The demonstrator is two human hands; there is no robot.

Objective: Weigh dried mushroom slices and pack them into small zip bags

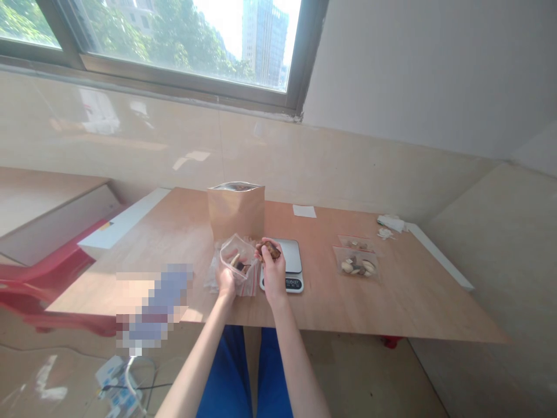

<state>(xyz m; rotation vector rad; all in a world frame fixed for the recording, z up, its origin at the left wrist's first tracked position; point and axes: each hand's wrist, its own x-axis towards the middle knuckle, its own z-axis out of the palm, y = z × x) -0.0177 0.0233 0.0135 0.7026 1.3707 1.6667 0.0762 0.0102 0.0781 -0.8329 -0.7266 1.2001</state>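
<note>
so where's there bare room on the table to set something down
Bare tabletop lies between the scale and the two small zip bags, and runs on in front of those bags to the right. Another patch sits left of the kraft pouch. Mid-table is crowded: the left hand with its clear bag and the right hand with a brown piece fill the space around the scale.

1. We see a matt kraft-paper pouch (235,215) with a shiny lining.
2. We note a thin, glossy clear plastic bag (237,261).
3. We see a rough, matt brown chunk (268,250).
4. We note a smooth grey metal scale platform (292,254).
5. We see a smooth wooden tabletop (383,296).
6. We note glossy wall tiles (130,145).
</note>
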